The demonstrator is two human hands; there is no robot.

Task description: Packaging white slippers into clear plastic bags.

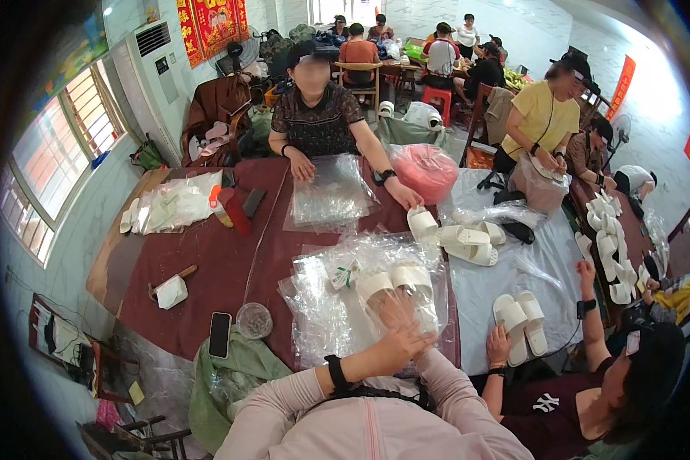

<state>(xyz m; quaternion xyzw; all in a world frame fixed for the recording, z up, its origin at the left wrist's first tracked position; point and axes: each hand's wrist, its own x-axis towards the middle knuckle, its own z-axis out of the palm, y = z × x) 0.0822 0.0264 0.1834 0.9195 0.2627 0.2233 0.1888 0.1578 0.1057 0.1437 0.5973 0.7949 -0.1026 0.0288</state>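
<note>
Two hands meet over the work in front of us. Our left hand [397, 346], a black band at its wrist, lies flat and spread on a clear plastic bag [395, 310] with the fingers pressing the film, not clenched. Our right hand [395, 307] seems to be pushed inside that bag under the white slippers [395, 282], but the film blurs it and we cannot tell whether it grips them or only steadies them.

We judge the risk to be the slippery heap: the bag rests on a loose pile of clear bags [322, 307], so a push could slide the stack toward the table's near edge, or the thin film could tear on a slipper's edge.

Going left to right across the maroon table [207, 261]: a bundle of bagged pieces [172, 203], a small mallet [172, 287], a dark phone [220, 334], a round lidded dish [254, 320], then the pile, then loose white slippers [468, 241] on a pale sheet [483, 287]. Across from us a person flattens bags; at right another person's hands rest by a slipper pair [520, 316]. Behind are barred windows, a standing air conditioner, red hangings and more seated workers.
</note>
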